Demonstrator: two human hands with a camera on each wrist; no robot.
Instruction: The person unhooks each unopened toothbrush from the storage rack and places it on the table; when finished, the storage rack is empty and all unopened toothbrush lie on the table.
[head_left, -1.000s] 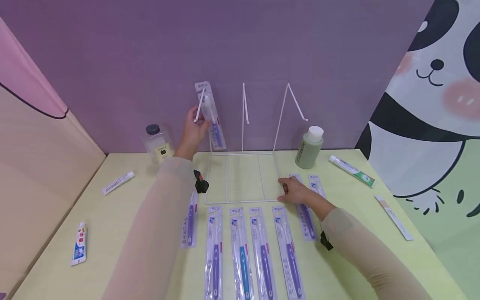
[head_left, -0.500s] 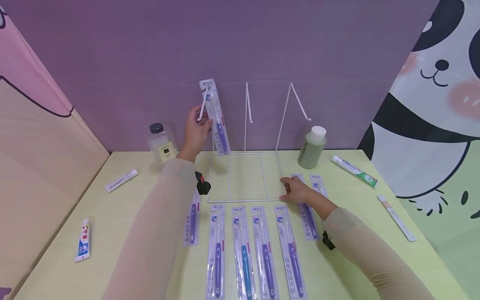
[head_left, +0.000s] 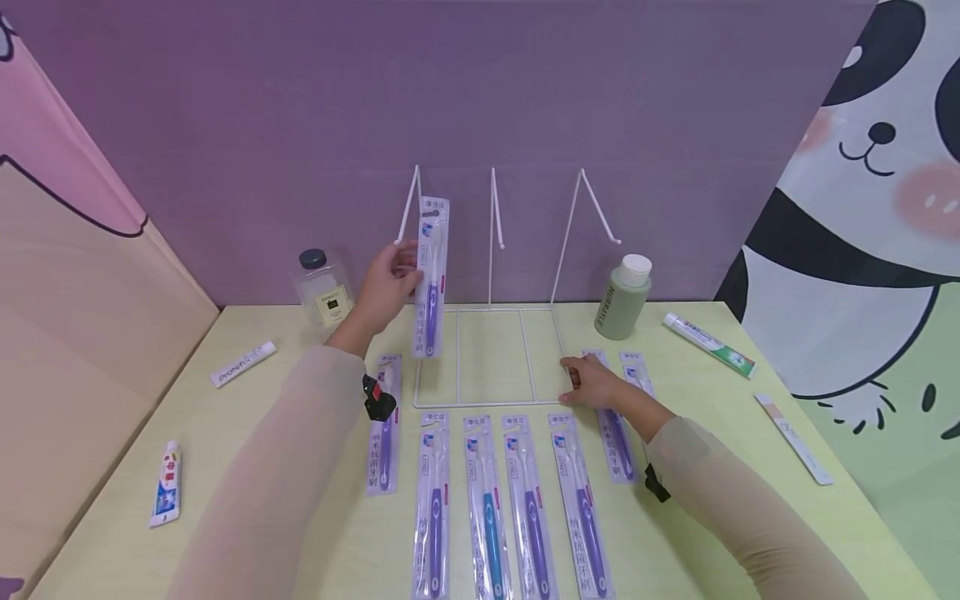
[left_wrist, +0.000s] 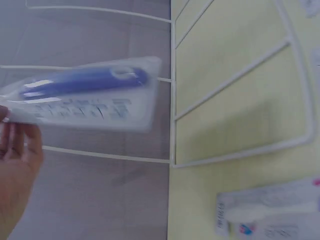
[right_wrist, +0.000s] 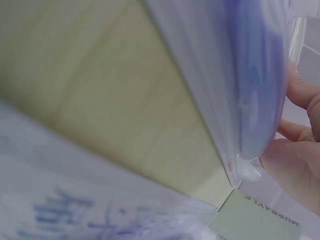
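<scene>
My left hand (head_left: pixel 384 285) pinches a packaged toothbrush (head_left: pixel 432 279) with a purple handle by its left edge. The pack hangs upright in front of the left prong of a white wire display rack (head_left: pixel 487 404), its top lower than the prong's peak. In the left wrist view, the pack's lower end (left_wrist: pixel 100 90) reaches out from the fingers (left_wrist: pixel 22 145). My right hand (head_left: pixel 592 382) grips the rack's base at the front right corner. Purple toothbrush packs (right_wrist: pixel 260 80) lie close beneath that hand in the right wrist view.
Several packaged toothbrushes (head_left: pixel 435 504) lie in front of the rack, one teal (head_left: pixel 491 533). A clear bottle (head_left: pixel 324 292) and a green bottle (head_left: pixel 624 300) flank it. Toothpaste tubes (head_left: pixel 167 483) and a slim white pack (head_left: pixel 793 439) lie toward the table's sides.
The left hand has drawn the toothbrush pack down and toward me, off the left prong that overlapped its top before. The pack has turned upright. The right hand stays on the rack.
</scene>
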